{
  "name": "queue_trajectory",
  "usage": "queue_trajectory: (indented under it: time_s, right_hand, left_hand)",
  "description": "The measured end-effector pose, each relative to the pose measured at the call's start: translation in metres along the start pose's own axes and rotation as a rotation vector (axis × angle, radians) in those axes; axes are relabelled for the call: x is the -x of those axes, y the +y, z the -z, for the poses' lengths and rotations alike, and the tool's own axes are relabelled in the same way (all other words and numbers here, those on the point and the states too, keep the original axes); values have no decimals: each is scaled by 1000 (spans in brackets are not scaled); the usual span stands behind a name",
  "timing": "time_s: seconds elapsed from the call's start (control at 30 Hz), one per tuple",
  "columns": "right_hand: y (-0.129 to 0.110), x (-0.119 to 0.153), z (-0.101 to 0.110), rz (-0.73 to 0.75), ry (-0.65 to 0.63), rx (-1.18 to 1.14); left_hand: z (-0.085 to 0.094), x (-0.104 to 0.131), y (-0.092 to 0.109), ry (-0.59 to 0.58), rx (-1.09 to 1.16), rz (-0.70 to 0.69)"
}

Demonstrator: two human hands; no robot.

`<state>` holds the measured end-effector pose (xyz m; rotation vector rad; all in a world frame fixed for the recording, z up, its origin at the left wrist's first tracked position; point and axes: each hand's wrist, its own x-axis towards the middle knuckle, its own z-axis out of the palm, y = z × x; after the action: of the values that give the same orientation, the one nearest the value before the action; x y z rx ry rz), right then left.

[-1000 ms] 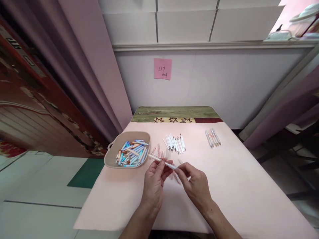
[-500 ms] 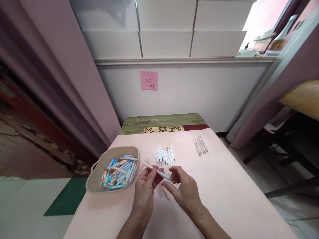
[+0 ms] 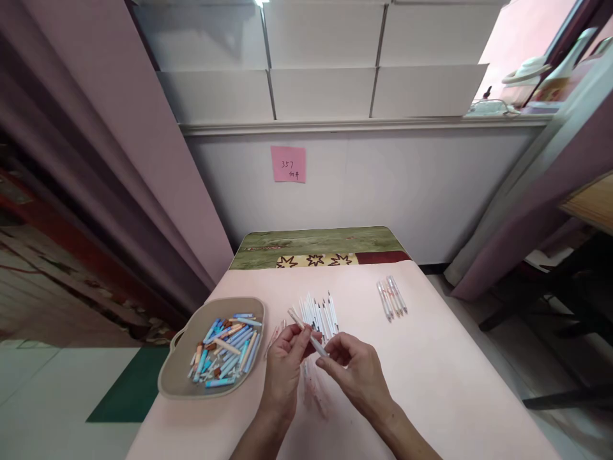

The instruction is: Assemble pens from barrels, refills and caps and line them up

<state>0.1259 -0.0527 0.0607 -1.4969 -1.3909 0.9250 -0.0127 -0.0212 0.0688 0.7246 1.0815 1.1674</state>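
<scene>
Between both hands is a pale pen [image 3: 297, 319], tilted with its upper end to the left. My left hand [image 3: 286, 363] pinches its middle. My right hand [image 3: 357, 370] has thumb and fingers closed around the lower right end. Just beyond the hands lie several white refills [image 3: 318, 312] with dark tips. Clear pen parts [image 3: 312, 391] lie under and between the hands, partly hidden. A row of several finished-looking pens [image 3: 391, 298] lies at the right. To the left, a beige basket [image 3: 173, 377] holds many blue, orange and cream pen pieces [image 3: 230, 348].
The pink-covered table [image 3: 431, 383] has a green patterned strip [image 3: 316, 241] at its far edge. A pink note [image 3: 288, 164] is stuck on the wall behind. Curtains hang on both sides, and dark furniture legs stand at the right.
The view has shifted, so the table sits slightly lower. The pen is tilted more steeply, and my right hand's fingers have closed on its lower end.
</scene>
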Motion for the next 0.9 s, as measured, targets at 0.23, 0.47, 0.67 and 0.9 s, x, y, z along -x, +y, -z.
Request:
queue_trajectory:
  time_s: [0.23,0.47,0.67,0.9]
  right_hand:
    - [20,-8,-22,-117,-237,-376]
    - [75,-47,29,-181,124,235]
    - [109,-86,73,-414,239,946]
    - [117,-93,76,-478,227,995]
  left_hand:
    - [8,-9,0,-34,-119,-6]
    - [46,-6,-34,134,-271,-36]
    - [54,15,-55,7,-303,95]
    - [74,29,-62,14,-428,13]
